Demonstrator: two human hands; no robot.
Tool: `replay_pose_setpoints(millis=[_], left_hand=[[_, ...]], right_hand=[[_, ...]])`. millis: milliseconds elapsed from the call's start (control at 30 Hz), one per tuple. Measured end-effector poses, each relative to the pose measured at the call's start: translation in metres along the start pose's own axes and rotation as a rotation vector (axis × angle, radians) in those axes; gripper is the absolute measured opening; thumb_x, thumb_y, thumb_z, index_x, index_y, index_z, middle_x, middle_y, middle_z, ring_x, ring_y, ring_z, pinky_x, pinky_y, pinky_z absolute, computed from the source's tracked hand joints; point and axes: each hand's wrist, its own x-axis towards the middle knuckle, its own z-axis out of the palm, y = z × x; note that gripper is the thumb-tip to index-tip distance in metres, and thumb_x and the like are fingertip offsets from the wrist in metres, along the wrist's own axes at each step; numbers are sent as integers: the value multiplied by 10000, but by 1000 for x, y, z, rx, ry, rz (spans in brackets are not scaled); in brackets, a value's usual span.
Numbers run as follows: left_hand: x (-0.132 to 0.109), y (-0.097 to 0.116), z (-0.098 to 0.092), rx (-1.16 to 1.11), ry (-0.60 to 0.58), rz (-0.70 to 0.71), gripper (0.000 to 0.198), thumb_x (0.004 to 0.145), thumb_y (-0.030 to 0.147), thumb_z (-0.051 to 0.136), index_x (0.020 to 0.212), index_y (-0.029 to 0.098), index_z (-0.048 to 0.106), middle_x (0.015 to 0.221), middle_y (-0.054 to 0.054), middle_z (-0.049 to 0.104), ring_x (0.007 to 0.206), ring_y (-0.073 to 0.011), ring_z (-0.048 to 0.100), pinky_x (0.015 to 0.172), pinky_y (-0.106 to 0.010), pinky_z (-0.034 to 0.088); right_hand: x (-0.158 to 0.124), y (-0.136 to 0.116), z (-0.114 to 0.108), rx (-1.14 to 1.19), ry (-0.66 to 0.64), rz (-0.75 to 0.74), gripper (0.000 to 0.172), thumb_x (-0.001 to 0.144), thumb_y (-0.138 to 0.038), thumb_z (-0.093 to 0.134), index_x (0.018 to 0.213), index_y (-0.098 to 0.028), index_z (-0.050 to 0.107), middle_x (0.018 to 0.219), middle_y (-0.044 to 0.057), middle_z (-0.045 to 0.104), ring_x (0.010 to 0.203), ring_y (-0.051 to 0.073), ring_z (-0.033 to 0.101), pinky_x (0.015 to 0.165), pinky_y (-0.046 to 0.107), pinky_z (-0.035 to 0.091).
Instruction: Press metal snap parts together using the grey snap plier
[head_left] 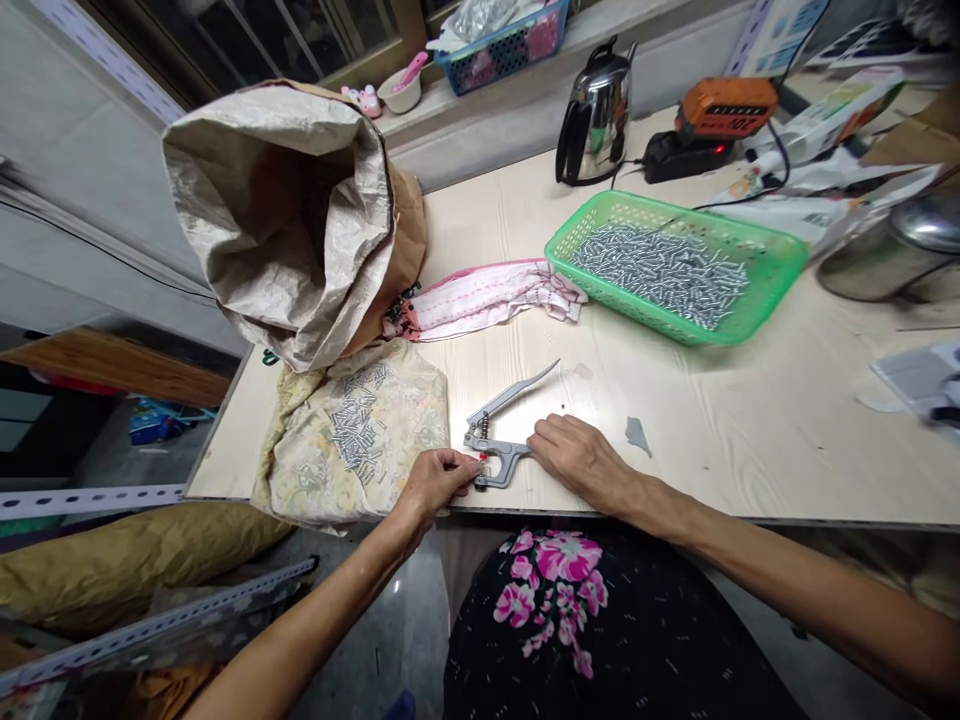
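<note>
Snap-fastener pliers (pixel 513 454), grey metal, one: on the desk (pixel 750 430) near its front edge, between the hands. Right hand (pixel 577 455): curled around the handle end. Left hand (pixel 439 478): fingertips at the jaw end; whether they grasp anything, cannot tell. Markings: pale characters on orange battery pack (pixel 727 105), not reliably legible.

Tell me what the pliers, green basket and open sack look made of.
Pliers: likely metal, dull grey, judging by the even metallic tone. Green basket: almost surely plastic, slightly glossy, its thin walls perforated and translucent. Open sack: brown, paper-like outside; pale, creased inside with faint sheen, perhaps woven plastic.
</note>
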Motion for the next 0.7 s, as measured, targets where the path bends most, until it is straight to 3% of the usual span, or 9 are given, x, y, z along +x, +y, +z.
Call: replay_pose_setpoints(millis=[233,500,700], left_hand=[[5,4,1,89,-15,-2,403,495,472,822,613,116,672,514,24,549,470,-73,455,487,-207,369],[7,0,-1,300,-71,49,348,623,452,726,570,123,625,430,34,492,410,-66,392,432,-201,267],[9,6,0,275,-93,-22,330,594,406,770,544,119,616,433,20,523,426,-82,466,465,-211,376]], right_hand=[[0,2,0,51,-83,40,241,944,-97,406,767,-176,549,788,49,550,726,184,432,662,326,310],[-1,2,2,92,-107,40,238,947,-78,388,785,-169,537,798,45,534,722,177,424,660,311,320],[1,1,-4,125,-192,86,190,950,-119,418,826,-172,552,850,52,567,760,181,467,676,305,369]])
